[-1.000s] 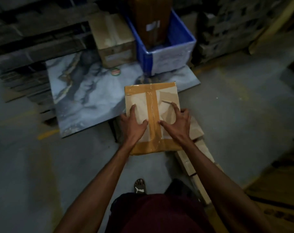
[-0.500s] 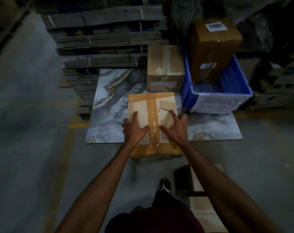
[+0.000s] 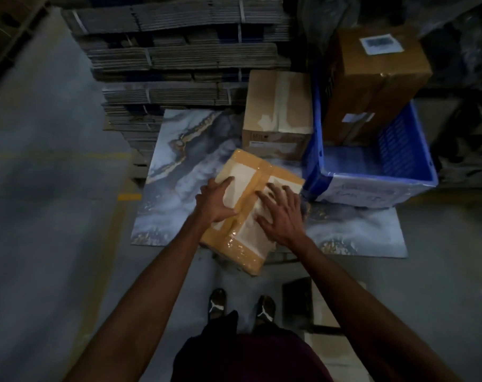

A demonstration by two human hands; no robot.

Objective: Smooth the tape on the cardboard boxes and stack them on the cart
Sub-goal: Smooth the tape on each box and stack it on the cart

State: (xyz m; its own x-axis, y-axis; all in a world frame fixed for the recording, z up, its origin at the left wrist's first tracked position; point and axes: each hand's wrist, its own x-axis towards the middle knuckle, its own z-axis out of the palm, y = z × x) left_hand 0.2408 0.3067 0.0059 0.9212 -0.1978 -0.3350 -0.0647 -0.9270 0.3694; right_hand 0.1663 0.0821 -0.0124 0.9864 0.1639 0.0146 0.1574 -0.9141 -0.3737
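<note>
Head view: the taped box (image 3: 251, 213), turned askew since a moment ago over the marbled board's (image 3: 179, 188) near edge, is pressed flat by the spread left hand (image 3: 215, 201) and right hand (image 3: 280, 213), nothing gripped, so smoothing is judged ongoing.

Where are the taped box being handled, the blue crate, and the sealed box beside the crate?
taped box (image 3: 264, 172): head view, on the brown tape strip near its far end.
blue crate (image 3: 372, 188): head view, on its near front wall.
sealed box (image 3: 278, 106): head view, on its taped top face.
</note>
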